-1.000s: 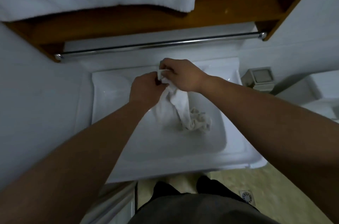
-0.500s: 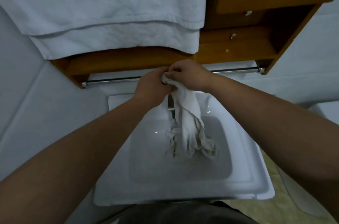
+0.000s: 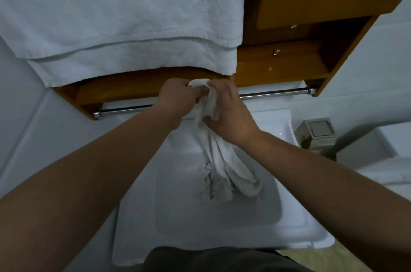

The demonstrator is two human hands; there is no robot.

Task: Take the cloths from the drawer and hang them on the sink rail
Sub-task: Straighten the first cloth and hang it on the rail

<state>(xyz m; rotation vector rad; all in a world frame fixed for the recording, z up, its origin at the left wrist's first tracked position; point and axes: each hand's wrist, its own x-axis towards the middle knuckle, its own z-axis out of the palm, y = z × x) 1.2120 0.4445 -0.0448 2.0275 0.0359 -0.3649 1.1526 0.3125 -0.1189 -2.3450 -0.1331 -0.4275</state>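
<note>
Both hands hold a white cloth (image 3: pixel 219 160) above the sink (image 3: pixel 287 222), close in front of the rail (image 3: pixel 273 93). The left hand (image 3: pixel 178 102) has its fingers curled around the bunched top; the right hand (image 3: pixel 229 113) pinches it just below. The hands hide the rail's middle. The cloth's crumpled lower end hangs into the basin. A large towel (image 3: pixel 124 18) covers the cabinet (image 3: pixel 311 0) above.

I am viewing a white sink (image 3: pixel 278 234) carrying the lower end of a white cloth (image 3: pixel 224 167), which is resting bunched in the basin. A wooden shelf unit (image 3: pixel 278 69) is standing above it, with a white towel (image 3: pixel 124 18) hanging over its left part.
</note>
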